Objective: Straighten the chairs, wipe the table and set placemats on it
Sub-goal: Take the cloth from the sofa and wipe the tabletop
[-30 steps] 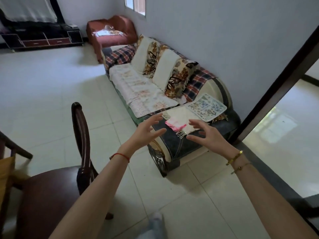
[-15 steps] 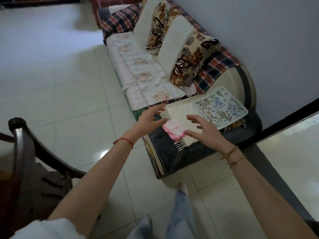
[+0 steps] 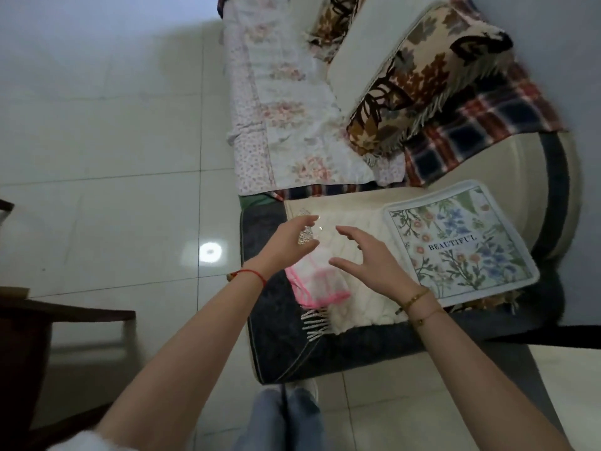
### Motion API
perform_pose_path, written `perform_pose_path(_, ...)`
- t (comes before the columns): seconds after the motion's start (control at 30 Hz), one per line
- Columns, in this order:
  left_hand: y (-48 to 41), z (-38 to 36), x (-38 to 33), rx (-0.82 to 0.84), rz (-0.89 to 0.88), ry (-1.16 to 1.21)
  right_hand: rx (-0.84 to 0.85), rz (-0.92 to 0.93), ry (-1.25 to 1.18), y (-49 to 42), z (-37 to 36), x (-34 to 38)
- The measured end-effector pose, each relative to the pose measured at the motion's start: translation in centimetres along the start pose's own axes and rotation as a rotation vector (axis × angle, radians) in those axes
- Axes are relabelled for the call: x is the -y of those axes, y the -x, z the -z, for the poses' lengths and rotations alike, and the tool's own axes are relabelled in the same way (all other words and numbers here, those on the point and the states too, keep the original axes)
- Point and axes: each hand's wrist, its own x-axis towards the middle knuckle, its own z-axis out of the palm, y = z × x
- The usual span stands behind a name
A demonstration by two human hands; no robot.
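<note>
Pale glossy floor tiles [image 3: 113, 141] and a sofa [image 3: 527, 177] set against a grey wall are shown from above. On the sofa's dark padded arm [image 3: 276, 336] three flat items are laid: a cream fringed placemat [image 3: 354, 219], a pink-edged cloth [image 3: 320, 284] resting on its near left part, and a floral placemat [image 3: 461, 242] printed "BEAUTIFUL" at its right end.

The left hand [image 3: 286, 245] is held over the left end of the cream fringed placemat, fingers extended, thumb apart, nothing grasped. The right hand [image 3: 370, 262] is held over the middle of the same mat, just beyond the pink-edged cloth, fingers spread and lightly bent, likewise empty. The hands are near each other but apart. The floral placemat lies to the right of the right hand, clear of it.

Whether any fingertip touches the fabric cannot be determined. The far edge of the pink-edged cloth is covered by the left wrist and the right thumb. A bright speckled patch beside the left palm cannot be identified. A dark wooden chair [image 3: 22, 336] is cut off at the left edge and blurred.

On the seat a floral cover [image 3: 286, 109], a patterned cushion [image 3: 422, 83] and a plaid blanket [image 3: 471, 131] are seen.
</note>
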Motion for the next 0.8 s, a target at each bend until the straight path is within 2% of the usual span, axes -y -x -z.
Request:
perform_pose_path(0.17,-3.6,-4.2,4.0,0.043,0.041,-0.126,0.056,0.038,0.056,-4.9,-2.9,-5.8)
perform_pose_path(0.4,-3.5,-7.9,8.2,0.135,0.118,-0.339,0.135,0.057,0.095,-6.3,-7.0,-10.6)
perform_pose_path(0.53,-3.6,-9.3,8.6,0.066,0.155,-0.435,0.135,0.049,0.112,-6.6,-7.9,-11.9)
perform_pose_path(0.67,-3.9,-9.8,8.6,0.033,0.220,-0.384,0.134,0.034,0.119,-6.7,-8.1,-11.9)
perform_pose_path(0.8,-3.7,-9.5,8.7,0.054,0.198,-0.381,0.135,0.026,0.122,-6.4,-8.0,-11.7)
